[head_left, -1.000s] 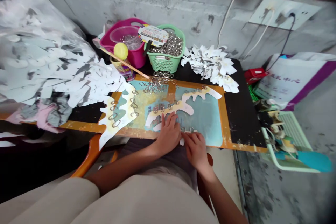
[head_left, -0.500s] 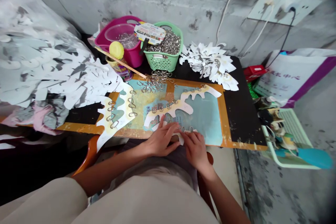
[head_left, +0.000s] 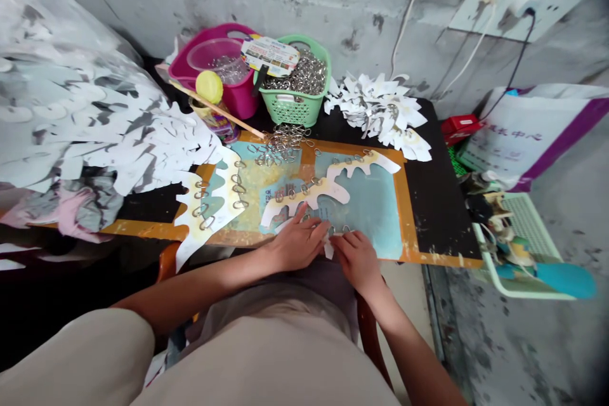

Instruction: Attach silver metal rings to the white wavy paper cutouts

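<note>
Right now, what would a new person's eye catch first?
The big heap of white paper cutouts on the left stands out first. Behind the board, a green basket of metal rings sits by a pink tub. In front, the left hand and right hand touch a paper strip.

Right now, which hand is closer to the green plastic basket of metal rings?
The left hand is nearer, straight below the green plastic basket in this view. The right hand is farther, below and to the basket's right.
</note>
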A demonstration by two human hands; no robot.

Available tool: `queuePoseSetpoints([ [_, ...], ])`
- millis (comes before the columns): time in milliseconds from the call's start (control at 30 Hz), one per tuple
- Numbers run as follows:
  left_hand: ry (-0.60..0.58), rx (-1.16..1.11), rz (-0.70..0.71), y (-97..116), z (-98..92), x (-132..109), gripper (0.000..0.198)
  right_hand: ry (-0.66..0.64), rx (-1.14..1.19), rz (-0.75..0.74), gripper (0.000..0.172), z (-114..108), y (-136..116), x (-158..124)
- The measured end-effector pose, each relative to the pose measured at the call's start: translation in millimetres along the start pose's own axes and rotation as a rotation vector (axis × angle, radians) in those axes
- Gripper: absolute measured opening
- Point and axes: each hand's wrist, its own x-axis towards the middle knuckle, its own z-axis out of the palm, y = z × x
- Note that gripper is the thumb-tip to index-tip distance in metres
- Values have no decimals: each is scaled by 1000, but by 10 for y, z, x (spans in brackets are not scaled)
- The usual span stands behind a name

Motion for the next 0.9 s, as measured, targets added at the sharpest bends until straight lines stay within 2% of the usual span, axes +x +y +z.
queuePoseSetpoints([
  [167, 40, 3, -24, -14, 61, 40, 30, 25, -233, -34, 20, 46, 4, 40],
  [300, 42, 32, -17, -31, 81, 55, 26, 105, -267, -5, 22, 131, -19, 57],
  [467, 18, 35, 23, -39, 9, 104, 10, 107, -230, 74, 21, 160, -37, 69],
  [667, 28, 191, 21, 170, 29, 147, 17, 52, 84, 106, 16, 0, 3, 39],
  [733, 47, 251, 47, 235, 82, 151, 19, 42, 172, 115, 22, -50, 10, 30],
  [800, 62, 267, 50, 252, 121, 157, 20, 20, 180, 118, 22, -75, 10, 35],
  [900, 72, 223, 23, 194, 116, 159, 19, -5, 118, 108, 14, -69, 13, 67],
])
